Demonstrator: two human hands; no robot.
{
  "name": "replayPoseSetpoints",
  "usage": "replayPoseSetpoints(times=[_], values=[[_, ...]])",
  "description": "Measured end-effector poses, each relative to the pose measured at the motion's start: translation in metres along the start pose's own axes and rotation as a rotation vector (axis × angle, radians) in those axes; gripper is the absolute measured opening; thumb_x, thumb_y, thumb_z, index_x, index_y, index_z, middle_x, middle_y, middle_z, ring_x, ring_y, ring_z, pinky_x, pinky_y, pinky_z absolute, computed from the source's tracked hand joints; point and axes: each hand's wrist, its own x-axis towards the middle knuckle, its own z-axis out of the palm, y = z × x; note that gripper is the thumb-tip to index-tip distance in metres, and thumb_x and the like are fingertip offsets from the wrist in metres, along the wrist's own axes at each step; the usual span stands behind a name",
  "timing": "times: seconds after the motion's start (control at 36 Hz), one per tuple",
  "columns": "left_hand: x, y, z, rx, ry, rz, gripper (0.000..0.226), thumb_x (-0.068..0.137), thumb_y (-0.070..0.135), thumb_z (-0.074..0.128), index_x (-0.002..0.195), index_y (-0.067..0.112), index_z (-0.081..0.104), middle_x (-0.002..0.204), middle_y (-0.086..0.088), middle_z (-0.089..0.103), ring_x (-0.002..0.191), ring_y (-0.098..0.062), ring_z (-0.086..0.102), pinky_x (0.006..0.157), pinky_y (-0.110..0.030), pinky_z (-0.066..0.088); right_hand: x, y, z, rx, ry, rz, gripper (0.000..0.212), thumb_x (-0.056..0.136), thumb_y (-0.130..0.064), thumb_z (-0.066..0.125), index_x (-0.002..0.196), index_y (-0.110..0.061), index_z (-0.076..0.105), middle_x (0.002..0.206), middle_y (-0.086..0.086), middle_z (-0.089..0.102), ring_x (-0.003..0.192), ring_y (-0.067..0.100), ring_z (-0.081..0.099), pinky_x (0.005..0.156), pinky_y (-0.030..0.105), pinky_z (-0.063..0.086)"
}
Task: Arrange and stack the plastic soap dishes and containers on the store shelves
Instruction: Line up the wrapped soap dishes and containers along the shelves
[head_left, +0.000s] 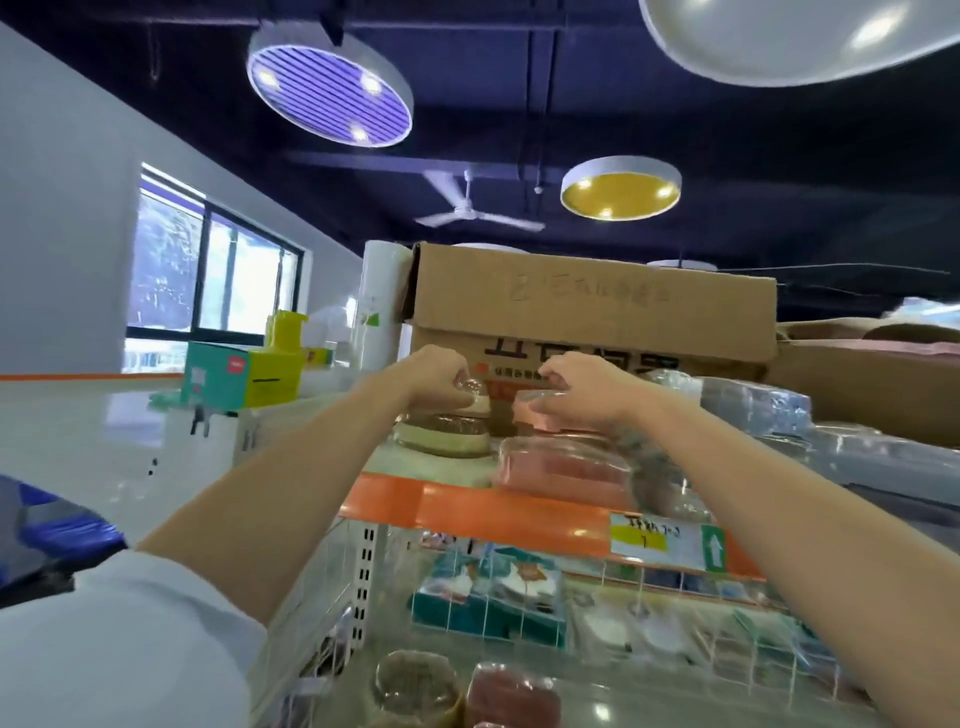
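Both my arms reach up to the top shelf, which has an orange front edge. My left hand grips a clear-wrapped cream and brown soap dish on top of a stack of like dishes. My right hand holds a wrapped pink soap dish that sits above another wrapped pink dish on the shelf. My fingers hide part of both held dishes.
A large cardboard box stands right behind the dishes. Wrapped clear packs lie to the right. A white roll and a green-yellow box stand to the left. The wire shelf below holds packaged goods and more dishes.
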Motion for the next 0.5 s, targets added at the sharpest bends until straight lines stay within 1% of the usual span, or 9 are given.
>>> replayPoseSetpoints(times=[0.03,0.08,0.14,0.22,0.33,0.39,0.5], values=[[0.006,-0.006,0.002,0.008,-0.003,-0.005,0.031,0.089,0.027,0.06,0.112,0.006,0.061,0.111,-0.009,0.061,0.101,-0.023,0.056,0.088,-0.034,0.047,0.007,0.0,0.003,0.017,-0.005,0.002,0.051,0.09,-0.044,0.058,0.128,-0.011,0.052,0.126,0.007,0.055,0.108,0.021,0.053,0.086,0.03,0.042],[0.017,-0.017,0.007,0.026,-0.009,-0.014,0.032,0.09,0.028,0.059,0.114,0.007,0.059,0.112,-0.008,0.06,0.101,-0.021,0.055,0.086,-0.031,0.045,0.021,-0.002,0.008,0.024,-0.023,0.001,0.057,0.091,-0.044,0.058,0.136,-0.011,0.046,0.133,0.007,0.05,0.117,0.023,0.05,0.096,0.033,0.042],[0.027,-0.026,0.011,0.045,-0.015,-0.03,0.035,0.091,0.031,0.058,0.116,0.006,0.059,0.115,-0.008,0.06,0.104,-0.022,0.055,0.088,-0.032,0.045,0.035,-0.006,0.013,0.001,-0.035,-0.01,0.061,0.092,-0.044,0.057,0.139,-0.008,0.041,0.138,0.01,0.046,0.123,0.025,0.048,0.101,0.035,0.041],[0.044,-0.038,0.018,0.081,-0.023,-0.049,0.043,0.091,0.036,0.058,0.121,0.005,0.056,0.119,-0.009,0.059,0.109,-0.024,0.054,0.093,-0.034,0.044,0.056,-0.01,0.019,0.005,-0.042,-0.017,0.059,0.092,-0.043,0.057,0.138,-0.008,0.043,0.136,0.011,0.047,0.121,0.025,0.049,0.099,0.035,0.041],[0.063,-0.049,0.029,0.074,-0.04,-0.064,0.05,0.089,0.041,0.059,0.125,0.006,0.052,0.123,-0.012,0.055,0.11,-0.026,0.053,0.094,-0.035,0.044,0.077,-0.013,0.025,0.005,-0.044,-0.029,0.059,0.093,-0.039,0.057,0.14,-0.008,0.04,0.139,0.01,0.045,0.123,0.026,0.046,0.098,0.034,0.038],[0.07,-0.052,0.034,0.061,-0.066,-0.077,0.057,0.09,0.046,0.057,0.129,0.005,0.049,0.127,-0.013,0.051,0.114,-0.026,0.051,0.097,-0.037,0.043,0.084,-0.013,0.029,0.011,-0.046,-0.032,0.059,0.093,-0.039,0.058,0.141,-0.009,0.04,0.14,0.01,0.045,0.125,0.025,0.045,0.098,0.033,0.038],[0.08,-0.064,0.045,0.022,-0.162,-0.13,0.071,0.09,0.059,0.047,0.137,0.006,0.041,0.138,-0.013,0.044,0.123,-0.027,0.046,0.103,-0.042,0.039,0.093,-0.008,0.034,0.026,-0.061,-0.024,0.061,0.093,-0.04,0.058,0.142,-0.01,0.038,0.141,0.009,0.044,0.126,0.025,0.045,0.099,0.033,0.038]])
